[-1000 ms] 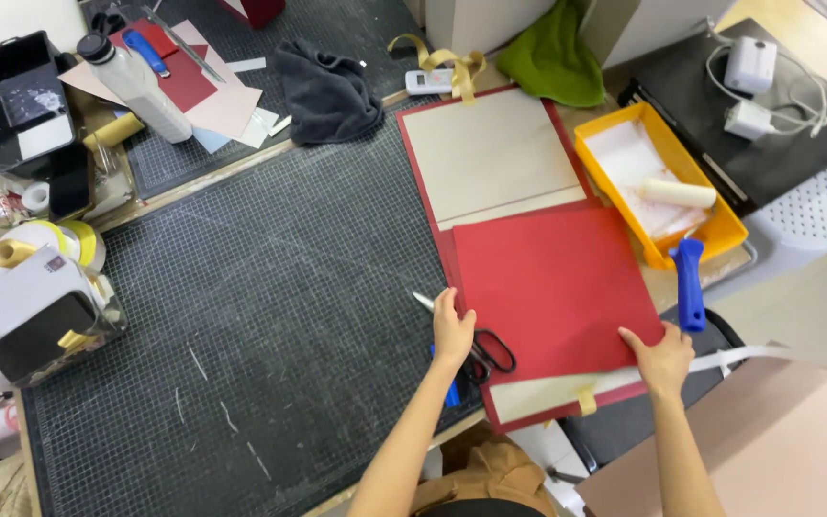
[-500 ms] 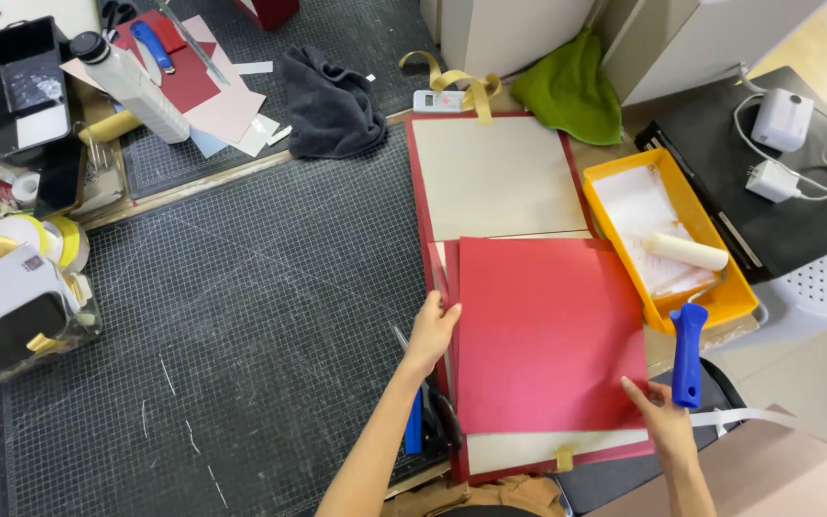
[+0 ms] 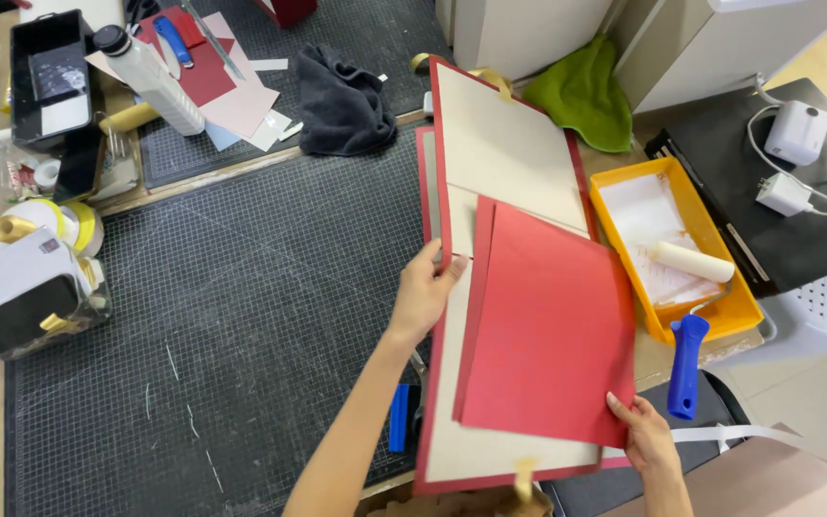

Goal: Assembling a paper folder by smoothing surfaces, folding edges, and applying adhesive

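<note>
My left hand [image 3: 425, 290] grips the left edge of a large grey board with a red border [image 3: 490, 144], which is tilted up off the dark cutting mat [image 3: 241, 316]. My right hand [image 3: 645, 442] pinches the lower right corner of a red sheet [image 3: 547, 325] that lies over the lower half of the board. A blue-handled tool [image 3: 399, 417] lies on the mat under my left forearm, partly hidden.
A yellow tray [image 3: 624, 230] with a white roller [image 3: 691, 261] and blue handle [image 3: 684, 364] sits right of the board. A dark cloth [image 3: 342, 101], a green cloth [image 3: 581, 96], a white bottle [image 3: 150, 77], tape rolls [image 3: 69, 225] and a white charger [image 3: 796, 134] ring the mat.
The board's left side has come up off the mat under my left hand. The red sheet has shifted down and right, and my right hand stays at its lower corner.
</note>
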